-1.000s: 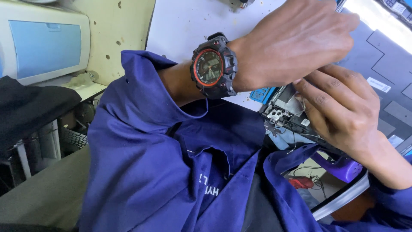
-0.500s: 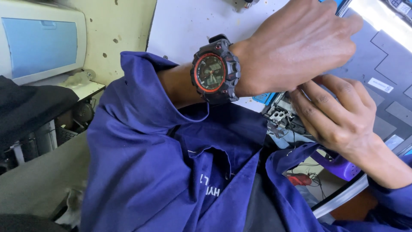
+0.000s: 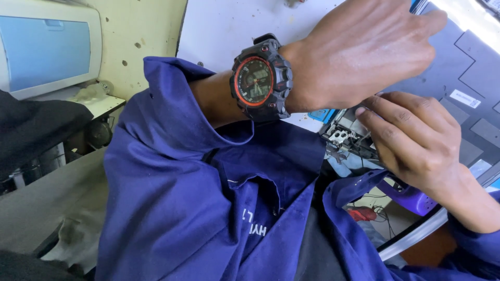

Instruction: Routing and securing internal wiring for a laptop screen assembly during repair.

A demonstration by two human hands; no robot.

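Note:
My left hand [image 3: 364, 52] reaches across the top of the view and presses on a dark grey laptop panel [image 3: 463, 67]; its fingertips are hidden past the panel. A black wristwatch with a red ring [image 3: 259, 80] sits on that wrist, above a rolled blue sleeve [image 3: 172, 104]. My right hand [image 3: 416, 140] comes in from the lower right. Its fingers curl over the panel's near edge, right beside an exposed metal hinge [image 3: 341, 138]. What lies under either palm is hidden.
A white tabletop [image 3: 234, 26] lies behind the laptop. An old cream monitor [image 3: 47, 47] stands at the far left above a black cloth [image 3: 36, 125]. Under the laptop are a purple object [image 3: 411, 198] and red wiring [image 3: 362, 213]. A small blue part [image 3: 320, 114] sits by the hinge.
My left wrist has drifted slightly right and up. The fingers of my right hand have shifted a little along the laptop's edge near the hinge.

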